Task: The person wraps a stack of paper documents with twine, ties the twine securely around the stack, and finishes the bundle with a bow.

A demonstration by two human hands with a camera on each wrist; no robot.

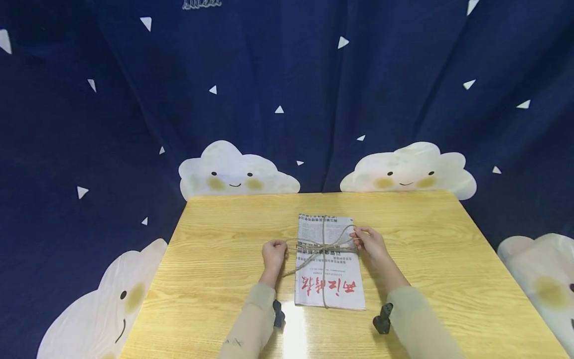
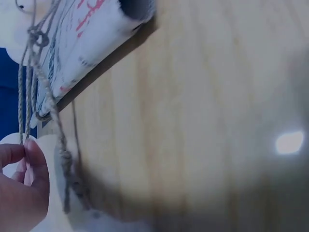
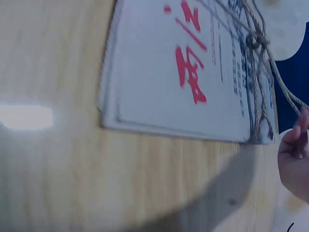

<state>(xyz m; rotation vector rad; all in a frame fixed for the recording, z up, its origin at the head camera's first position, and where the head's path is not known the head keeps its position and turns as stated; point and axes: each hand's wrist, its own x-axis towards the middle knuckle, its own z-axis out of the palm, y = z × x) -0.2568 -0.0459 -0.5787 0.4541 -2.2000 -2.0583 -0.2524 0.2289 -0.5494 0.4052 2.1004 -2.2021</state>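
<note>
A folded stack of newspapers (image 1: 309, 294) with red characters lies on the table, bound crosswise with brown twine (image 1: 324, 279). The twine meets in a knot with loops (image 3: 256, 41) over the middle of the stack. Left of the stack, my left hand (image 1: 274, 257) pinches a loop of twine between thumb and fingertips; a loose knotted end (image 2: 65, 164) hangs beside it. At the stack's right edge my right hand (image 1: 369, 242) pinches another loop of twine. Both loops stretch outward from the knot, as the right wrist view also shows at the right hand (image 3: 295, 154).
The wooden table (image 1: 215, 239) extends on both sides of the stack. Behind it hangs a dark blue curtain (image 1: 251, 124) printed with clouds and white triangles. A dark device sits on each wrist, the right one (image 1: 382, 319) close over the tabletop.
</note>
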